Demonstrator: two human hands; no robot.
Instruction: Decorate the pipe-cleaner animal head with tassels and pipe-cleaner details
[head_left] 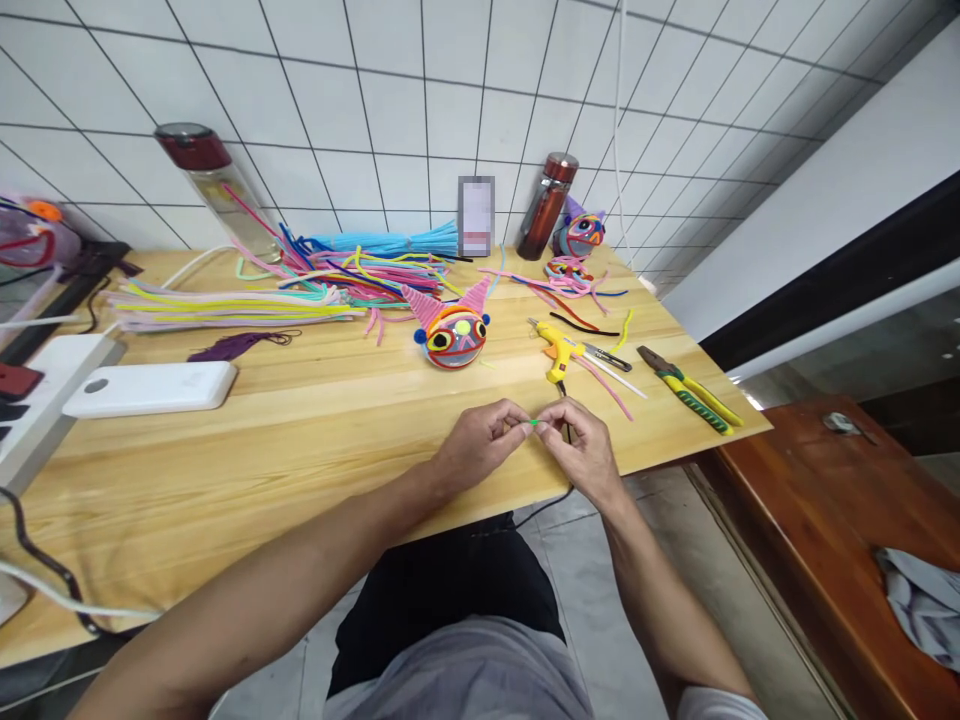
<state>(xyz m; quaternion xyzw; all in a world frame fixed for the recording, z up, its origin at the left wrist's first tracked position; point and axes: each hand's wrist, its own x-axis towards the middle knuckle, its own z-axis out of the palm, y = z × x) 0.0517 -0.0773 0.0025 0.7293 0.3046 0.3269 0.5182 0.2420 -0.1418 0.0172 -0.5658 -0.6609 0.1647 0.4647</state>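
Green piece (534, 422) sits between the fingertips of both hands, above the near edge of the table (315, 430), in front of the glue gun. The left hand (489, 437) pinches one end between thumb and forefinger, its other fingers curled in. The right hand (577, 445) pinches the opposite end the same way; the two sets of fingertips nearly meet, so only a sliver of green shows.

Just beyond the right hand lies the yellow glue gun (559, 350), its black cord (544, 505) running past that hand and over the edge. Beside the gun are a cutter (609, 358) and a pink stem (609, 388); farther right, the pliers (690, 392) lie with their handles toward the table's corner.

Beyond the left hand stands a figure (455, 342) with pink horns and ringed eyes. Behind it, stems (360, 265) in many colours are heaped. A red bottle (548, 207) stands by the wall, with a second, smaller figure (583, 234) just beside it.
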